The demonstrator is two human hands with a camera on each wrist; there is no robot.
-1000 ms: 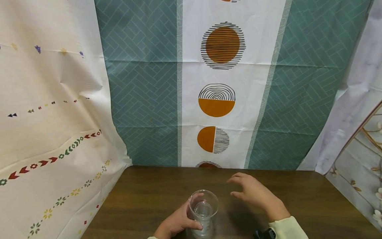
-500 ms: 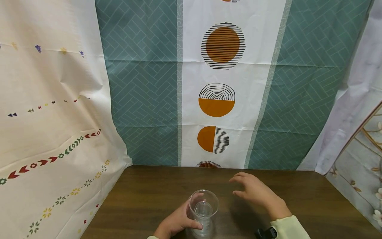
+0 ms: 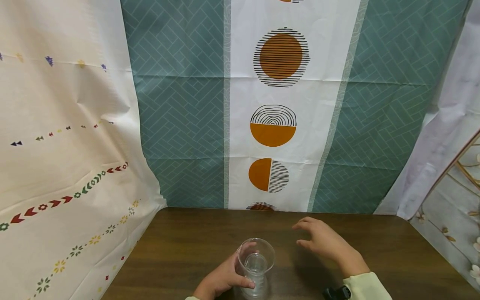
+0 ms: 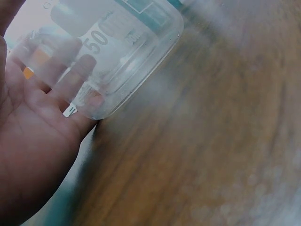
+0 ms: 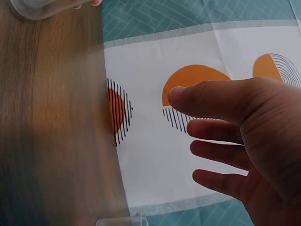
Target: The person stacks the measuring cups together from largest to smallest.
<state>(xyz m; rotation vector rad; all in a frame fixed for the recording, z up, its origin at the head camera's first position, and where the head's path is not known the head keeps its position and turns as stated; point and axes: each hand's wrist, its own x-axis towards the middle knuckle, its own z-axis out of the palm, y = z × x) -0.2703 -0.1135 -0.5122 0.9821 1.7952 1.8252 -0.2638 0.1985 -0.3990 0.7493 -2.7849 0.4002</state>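
Note:
My left hand (image 3: 225, 274) grips a clear beaker (image 3: 268, 255) from its left side, thumb in front and fingers behind. The beaker stands upright near the front of the table, and a smaller clear ring shows inside it. In the left wrist view, grey printed markings with a "50" run along the wall of the beaker (image 4: 120, 56), and the fingers show through it. To the right, my right hand (image 3: 328, 241) hovers over the table with nothing in it. Its thumb and fingers (image 5: 216, 132) are spread apart and loosely bent in the right wrist view.
The dark wooden table (image 3: 195, 233) meets a green and white patterned cloth (image 3: 180, 125) at its back edge. A cream cloth (image 3: 67, 175) hangs at the left, and a floral one (image 3: 455, 208) at the right. A clear rim-like piece (image 5: 122, 221) shows low in the right wrist view.
My right hand has drifted slightly to the right, away from the beaker. The left hand and the beaker have stayed where they were.

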